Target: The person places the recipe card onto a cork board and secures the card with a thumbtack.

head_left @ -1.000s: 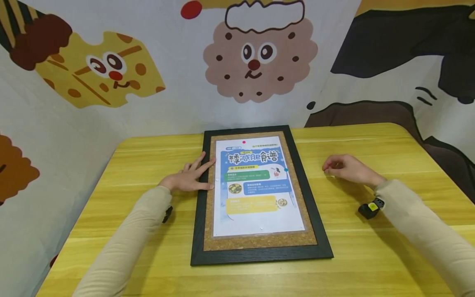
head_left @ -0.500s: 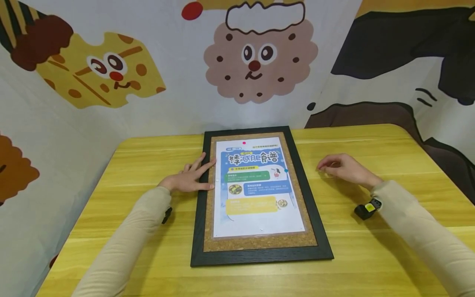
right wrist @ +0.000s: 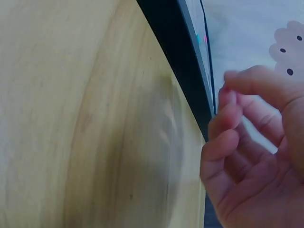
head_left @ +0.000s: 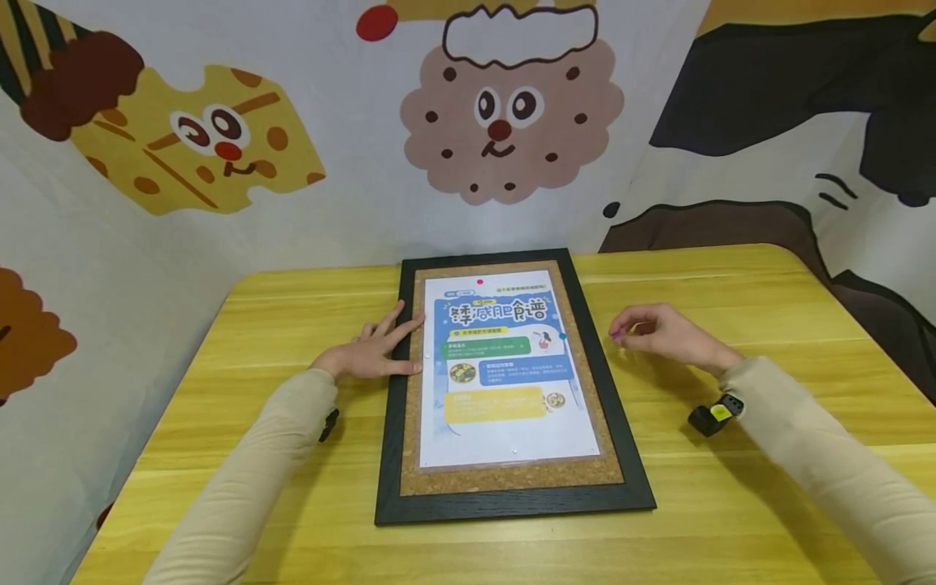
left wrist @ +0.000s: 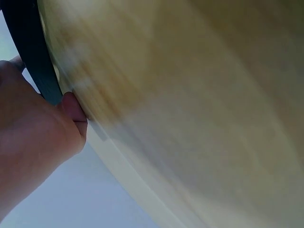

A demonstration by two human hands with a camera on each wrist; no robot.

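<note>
A black-framed cork board (head_left: 512, 478) lies on the table, with a printed poster sheet (head_left: 483, 443) on it. A red pin (head_left: 479, 282) stands at the sheet's top and a blue pin (head_left: 562, 335) at its right edge. My left hand (head_left: 366, 351), fingers spread, rests across the frame's left side, with fingertips at the sheet's edge. To the right of the board, my right hand (head_left: 669, 335) pinches a small purple pushpin (head_left: 617, 335) between thumb and finger, apart from the frame. In the right wrist view the pin is mostly hidden by the fingertips.
The wooden table (head_left: 731, 292) reaches back to a wall (head_left: 351, 211) printed with cartoon food figures. A black wrist strap device (head_left: 709, 420) sits on the right sleeve.
My right hand has moved left, closer to the board, and the purple pushpin now shows at its fingertips. The left hand and the board have stayed in place.
</note>
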